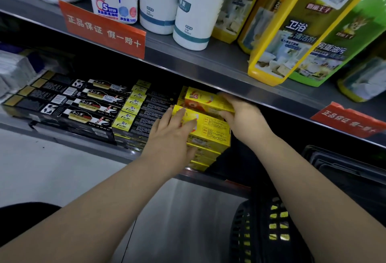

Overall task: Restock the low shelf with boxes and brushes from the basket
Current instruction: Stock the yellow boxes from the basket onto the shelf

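Observation:
A stack of yellow boxes [211,132] stands on the low shelf [62,140], right of rows of black and yellow-ended boxes [83,106]. My left hand [171,137] lies flat with straight fingers against the left end and front of the stack. My right hand [240,116] grips a yellow box with an orange picture [203,99] at its right end, on top of the stack under the upper shelf. A black basket [269,229] with yellow items showing through its mesh sits at the lower right.
The upper shelf edge [208,70] hangs close over the boxes, with red tags [104,30] on it. White bottles [194,9] and yellow and green cleaner bottles [292,26] stand above. A second black basket [344,168] sits right. Grey floor lies left.

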Available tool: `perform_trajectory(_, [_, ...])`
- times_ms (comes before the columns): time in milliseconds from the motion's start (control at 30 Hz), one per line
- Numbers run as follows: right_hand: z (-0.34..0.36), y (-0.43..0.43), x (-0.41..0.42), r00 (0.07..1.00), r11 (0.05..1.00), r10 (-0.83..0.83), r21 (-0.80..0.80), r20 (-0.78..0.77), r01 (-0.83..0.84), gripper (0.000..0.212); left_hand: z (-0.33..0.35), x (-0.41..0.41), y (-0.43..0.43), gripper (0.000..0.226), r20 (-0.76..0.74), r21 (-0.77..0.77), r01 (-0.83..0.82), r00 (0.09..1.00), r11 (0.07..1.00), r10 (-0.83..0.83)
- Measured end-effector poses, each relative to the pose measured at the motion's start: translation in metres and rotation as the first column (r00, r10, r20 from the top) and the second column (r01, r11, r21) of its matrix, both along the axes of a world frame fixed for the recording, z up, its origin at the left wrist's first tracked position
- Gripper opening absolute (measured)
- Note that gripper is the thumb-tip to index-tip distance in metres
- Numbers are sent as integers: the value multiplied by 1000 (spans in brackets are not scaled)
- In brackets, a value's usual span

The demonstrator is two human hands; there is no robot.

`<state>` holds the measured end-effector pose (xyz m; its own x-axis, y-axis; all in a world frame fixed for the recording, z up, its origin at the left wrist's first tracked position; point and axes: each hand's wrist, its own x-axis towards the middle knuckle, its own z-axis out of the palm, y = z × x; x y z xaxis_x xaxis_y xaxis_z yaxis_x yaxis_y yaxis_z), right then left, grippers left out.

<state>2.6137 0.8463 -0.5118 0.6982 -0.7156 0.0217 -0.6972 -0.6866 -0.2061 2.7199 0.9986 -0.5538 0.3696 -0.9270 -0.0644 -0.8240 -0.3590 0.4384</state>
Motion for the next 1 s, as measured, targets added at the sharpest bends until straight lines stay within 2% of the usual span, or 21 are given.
perform_trajectory(100, [-21,-13,13,999,963,24,269,-33,-14,48,-5,-2,-2,68,-12,72,-1,1000,997,1])
perform_trajectory(233, [-40,-18,16,997,922,81,382,-15,-69,47,-7,-2,-3,68,15,49,-12,1000,999,11])
perform_trajectory(500, [-45,-22,13,995,929,88,363,-41,-67,48,-6,-1,-1,67,20,35,4,1000,999,-5])
perform_trajectory(700, [-43,-19,10,997,926,73,371,20,-75,48,-2,-2,-1,67,-12,59,7,1000,998,-7])
perform_trajectory(833, [-37,-16,8,1000,932,21,362,6,-22,53,3,-2,-1,67,-20,70,10,1000,997,-8])
perform_trajectory(933, [-17,-13,-9,1000,932,-10,363,28,-1,51,14,-10,-4,67,-34,7,-3,999,1000,3])
perform_trajectory(1000, [3,-7,-33,998,932,31,360,54,-49,37,27,-22,-8,62,-82,-88,23,996,996,-30])
